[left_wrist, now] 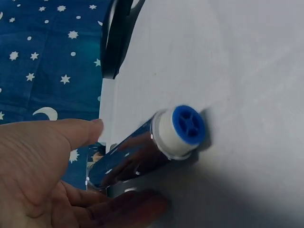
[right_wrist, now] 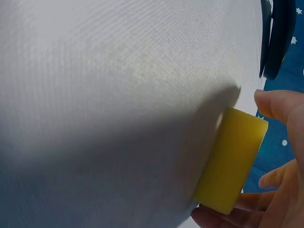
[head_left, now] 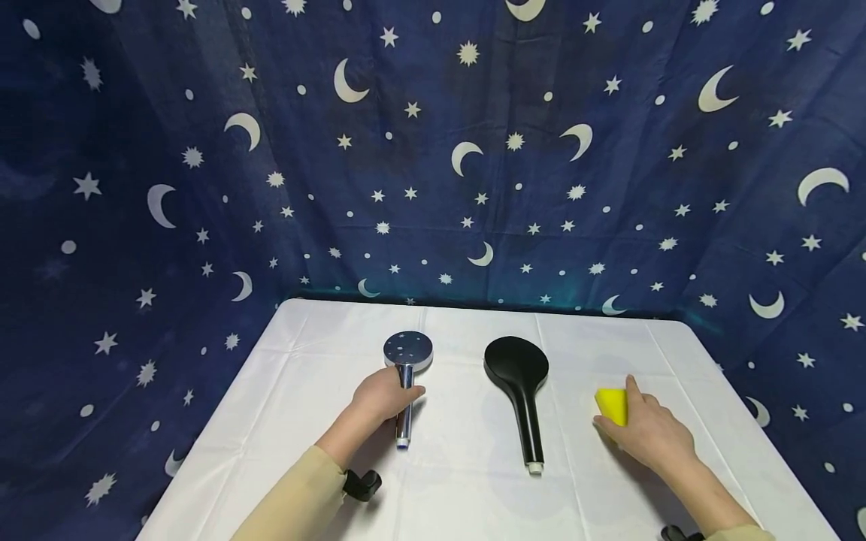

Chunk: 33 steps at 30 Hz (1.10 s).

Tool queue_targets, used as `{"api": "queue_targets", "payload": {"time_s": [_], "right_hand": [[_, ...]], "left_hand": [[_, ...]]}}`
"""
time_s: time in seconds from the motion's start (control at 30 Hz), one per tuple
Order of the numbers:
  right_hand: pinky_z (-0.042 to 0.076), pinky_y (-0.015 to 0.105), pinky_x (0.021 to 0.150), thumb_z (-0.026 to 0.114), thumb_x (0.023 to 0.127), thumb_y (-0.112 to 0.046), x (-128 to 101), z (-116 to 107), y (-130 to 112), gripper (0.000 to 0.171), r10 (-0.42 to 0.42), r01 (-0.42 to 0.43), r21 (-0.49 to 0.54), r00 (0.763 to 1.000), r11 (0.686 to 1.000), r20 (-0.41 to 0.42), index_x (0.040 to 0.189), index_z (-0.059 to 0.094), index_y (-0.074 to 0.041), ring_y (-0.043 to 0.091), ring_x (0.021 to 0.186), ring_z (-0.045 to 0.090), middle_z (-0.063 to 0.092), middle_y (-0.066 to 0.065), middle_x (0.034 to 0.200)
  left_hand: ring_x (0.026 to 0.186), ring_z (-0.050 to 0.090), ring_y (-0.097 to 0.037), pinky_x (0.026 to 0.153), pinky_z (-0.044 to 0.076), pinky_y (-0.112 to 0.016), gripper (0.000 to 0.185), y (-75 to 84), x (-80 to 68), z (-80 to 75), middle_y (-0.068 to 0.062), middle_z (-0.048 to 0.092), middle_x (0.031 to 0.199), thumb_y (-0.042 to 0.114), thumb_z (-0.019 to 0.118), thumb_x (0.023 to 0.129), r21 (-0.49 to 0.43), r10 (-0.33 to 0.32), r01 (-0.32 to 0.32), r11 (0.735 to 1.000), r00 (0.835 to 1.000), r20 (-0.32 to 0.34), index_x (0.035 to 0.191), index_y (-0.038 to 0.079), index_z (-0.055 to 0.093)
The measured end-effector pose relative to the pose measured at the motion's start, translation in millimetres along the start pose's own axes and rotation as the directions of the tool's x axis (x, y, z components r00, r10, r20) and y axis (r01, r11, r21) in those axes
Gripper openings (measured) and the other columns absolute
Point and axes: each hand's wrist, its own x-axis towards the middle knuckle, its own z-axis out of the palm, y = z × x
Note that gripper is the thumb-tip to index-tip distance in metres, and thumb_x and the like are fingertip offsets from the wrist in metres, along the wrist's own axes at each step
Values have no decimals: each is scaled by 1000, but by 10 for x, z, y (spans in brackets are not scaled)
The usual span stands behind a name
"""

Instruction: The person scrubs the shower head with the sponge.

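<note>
No readable text anywhere on my feeds

I'm scanning all three views and I find no word, brand, number or label: the chrome shower head (head_left: 407, 353), the black shower head (head_left: 517, 366) and the yellow sponge (head_left: 612, 406) carry no print, and the blue backdrop (head_left: 433, 150) shows only moons, stars and dots, no lettering.

Surface: table (head_left: 467, 496), white cloth cover (creased)
Left of centre: chrome shower head (head_left: 408, 352), handle toward the near edge
Centre: black shower head (head_left: 517, 367), lying flat
Right: yellow sponge (head_left: 612, 406), well apart from both shower heads
</note>
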Motion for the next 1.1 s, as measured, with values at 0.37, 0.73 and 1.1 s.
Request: {"api": "queue_targets", "payload": {"time_s": [0.37,0.73,1.1], "right_hand": [[46,46,55,72,89,-50,17,-2,15,106,2,-2,20,1000,1000,-25,155,18,14,33,73,57,56,35,107],[48,47,55,70,90,-41,3,67,40,96,-23,23,0,998,1000,-63,153,23,14,33,73,59,59,34,107],[47,47,66,71,95,-35,-76,-138,-293,90,-178,216,101,939,971,-293,162,21,-3,34,90,57,53,32,136]], "left_hand": [[53,56,-18,53,43,-33,34,73,2,22,-3,58,64,34,83,85,-60,-54,55,997,998,27,88,7,63],[51,59,-16,51,47,-31,30,-43,-6,87,-4,59,71,23,79,88,-160,-44,48,986,999,30,97,2,59],[78,57,-17,67,49,-38,48,29,-93,-6,-3,64,100,27,71,98,-184,117,-126,975,991,-60,138,8,52]]}}
